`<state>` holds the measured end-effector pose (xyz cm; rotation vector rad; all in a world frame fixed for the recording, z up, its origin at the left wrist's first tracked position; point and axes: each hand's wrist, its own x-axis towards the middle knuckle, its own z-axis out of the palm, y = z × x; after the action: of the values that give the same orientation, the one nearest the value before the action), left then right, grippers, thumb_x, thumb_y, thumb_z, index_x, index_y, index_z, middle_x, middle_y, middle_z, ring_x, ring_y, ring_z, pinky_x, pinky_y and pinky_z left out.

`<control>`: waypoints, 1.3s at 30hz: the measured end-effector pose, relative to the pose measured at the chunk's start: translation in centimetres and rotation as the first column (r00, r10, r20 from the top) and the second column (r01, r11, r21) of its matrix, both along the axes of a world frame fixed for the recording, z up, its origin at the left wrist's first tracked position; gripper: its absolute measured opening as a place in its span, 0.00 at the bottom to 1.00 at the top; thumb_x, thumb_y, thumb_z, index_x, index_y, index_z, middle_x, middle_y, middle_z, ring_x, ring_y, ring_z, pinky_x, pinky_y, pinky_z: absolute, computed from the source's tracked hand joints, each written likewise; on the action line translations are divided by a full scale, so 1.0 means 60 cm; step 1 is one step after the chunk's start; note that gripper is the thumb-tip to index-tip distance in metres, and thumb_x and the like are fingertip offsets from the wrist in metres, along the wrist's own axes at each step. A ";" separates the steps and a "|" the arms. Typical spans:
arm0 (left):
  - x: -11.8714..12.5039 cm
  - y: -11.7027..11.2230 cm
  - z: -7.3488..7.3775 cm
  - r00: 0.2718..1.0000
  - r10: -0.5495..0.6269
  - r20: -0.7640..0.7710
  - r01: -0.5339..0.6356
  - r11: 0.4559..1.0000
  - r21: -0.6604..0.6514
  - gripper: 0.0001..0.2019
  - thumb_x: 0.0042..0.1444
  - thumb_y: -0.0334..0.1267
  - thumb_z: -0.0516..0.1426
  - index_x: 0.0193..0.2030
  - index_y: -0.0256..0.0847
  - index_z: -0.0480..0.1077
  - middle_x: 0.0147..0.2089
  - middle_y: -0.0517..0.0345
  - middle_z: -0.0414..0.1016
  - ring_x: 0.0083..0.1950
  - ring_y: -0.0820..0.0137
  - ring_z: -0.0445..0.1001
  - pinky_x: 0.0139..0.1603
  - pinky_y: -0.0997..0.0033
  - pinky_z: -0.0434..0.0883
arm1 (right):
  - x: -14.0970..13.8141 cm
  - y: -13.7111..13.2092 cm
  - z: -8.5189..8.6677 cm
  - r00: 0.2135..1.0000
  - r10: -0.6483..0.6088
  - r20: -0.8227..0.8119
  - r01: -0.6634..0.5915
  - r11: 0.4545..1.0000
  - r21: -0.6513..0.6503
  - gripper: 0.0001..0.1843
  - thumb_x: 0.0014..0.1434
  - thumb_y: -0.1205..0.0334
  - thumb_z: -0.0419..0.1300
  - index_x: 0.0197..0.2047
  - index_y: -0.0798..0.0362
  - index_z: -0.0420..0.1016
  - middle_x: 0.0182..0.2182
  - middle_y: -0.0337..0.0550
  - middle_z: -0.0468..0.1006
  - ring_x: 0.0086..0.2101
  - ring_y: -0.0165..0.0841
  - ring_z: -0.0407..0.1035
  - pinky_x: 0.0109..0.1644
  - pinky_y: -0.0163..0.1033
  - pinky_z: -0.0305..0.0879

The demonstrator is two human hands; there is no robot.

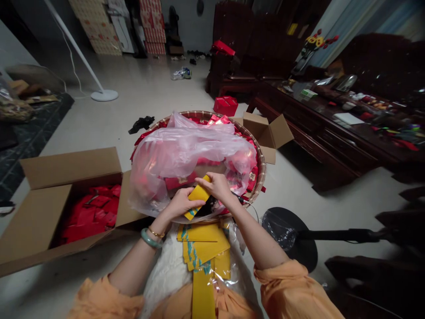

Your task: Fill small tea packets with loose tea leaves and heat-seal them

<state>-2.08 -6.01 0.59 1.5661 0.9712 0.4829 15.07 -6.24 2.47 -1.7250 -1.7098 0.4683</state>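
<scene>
Between my two hands is a yellow paper packet [198, 195] with a teal pattern at its lower end, held at a slant. My left hand [182, 203] grips its lower left side, thumb lying across the front. At the upper right corner, my right hand [217, 186] pinches the packet. Several more yellow packets [207, 248] lie fanned out on clear plastic over my lap. Beneath my hands, a pinkish plastic bag [186, 146] spreads over a round woven basket [262, 173] filled with red packets.
On the left stands an open cardboard box [71, 166] with red packets inside. Another open box [282, 130] sits beyond the basket, near a red bag [226, 105]. A black round stand base [305, 248] lies at right, beside a long dark wooden table [318, 146].
</scene>
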 end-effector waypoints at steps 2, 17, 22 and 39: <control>-0.001 0.000 -0.003 1.000 -0.004 -0.012 0.004 0.999 0.034 0.21 0.40 0.47 0.65 0.39 0.34 0.72 0.35 0.55 0.77 0.35 0.64 0.74 0.36 0.66 0.72 | -0.004 0.002 -0.005 1.000 -0.014 0.003 0.014 1.000 0.015 0.29 0.51 0.37 0.57 0.16 0.54 0.60 0.14 0.32 0.57 0.19 0.24 0.49 0.23 0.34 0.40; -0.005 -0.001 0.011 0.922 0.193 -0.337 0.044 0.811 0.584 0.34 0.43 0.46 0.63 0.58 0.41 0.61 0.47 0.47 0.76 0.43 0.56 0.76 0.42 0.61 0.71 | -0.022 -0.003 -0.003 0.984 -0.070 -0.166 0.094 0.986 0.141 0.24 0.57 0.43 0.55 0.21 0.53 0.63 0.18 0.33 0.63 0.22 0.26 0.54 0.27 0.33 0.49; -0.004 -0.001 0.004 0.946 0.220 -0.237 -0.037 0.802 0.596 0.30 0.45 0.39 0.61 0.57 0.40 0.61 0.47 0.50 0.76 0.46 0.59 0.76 0.45 0.63 0.72 | -0.008 -0.022 0.018 0.925 0.043 -0.377 0.072 0.956 0.285 0.19 0.65 0.52 0.45 0.33 0.53 0.72 0.31 0.42 0.73 0.34 0.31 0.67 0.39 0.35 0.62; -0.016 0.018 0.066 0.970 -0.103 -0.221 0.242 0.518 0.821 0.18 0.57 0.41 0.55 0.54 0.41 0.64 0.53 0.47 0.69 0.56 0.60 0.65 0.56 0.54 0.65 | 0.032 -0.021 0.032 0.821 0.507 0.263 -0.531 0.847 0.025 0.12 0.58 0.55 0.59 0.32 0.56 0.76 0.31 0.42 0.71 0.30 0.28 0.65 0.32 0.31 0.56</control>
<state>-3.01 -4.92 4.56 2.6017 0.6723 0.7757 16.97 -7.51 4.38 -1.2651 -2.3610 0.4052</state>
